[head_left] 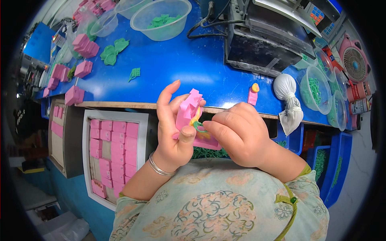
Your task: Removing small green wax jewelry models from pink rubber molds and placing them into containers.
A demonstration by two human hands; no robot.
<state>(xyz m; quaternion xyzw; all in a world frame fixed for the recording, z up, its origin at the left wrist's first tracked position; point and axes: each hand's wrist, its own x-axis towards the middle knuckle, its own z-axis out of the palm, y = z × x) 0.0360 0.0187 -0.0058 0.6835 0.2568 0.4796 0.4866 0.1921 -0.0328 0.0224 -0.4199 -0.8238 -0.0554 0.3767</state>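
Observation:
My left hand (173, 148) grips an angular pink block piece (187, 110), held upright with another pink part angled out below it, over the front edge of the bench. Yellow and green material (199, 125) shows inside the pink piece. My right hand (243, 136) is closed beside it, with index finger and thumb at the small green piece; the tips are partly hidden. A small pink piece with a yellow top (252, 96) stands on the blue bench (169, 64) just beyond my right hand.
Tubs (159, 22) of green pieces and several pink blocks (84, 69) lie on the bench. A black machine (261, 48) with cables and a white cloth bundle (287, 100) sit right. Below are a framed tray (86, 152) of pink blocks and blue bins (333, 168).

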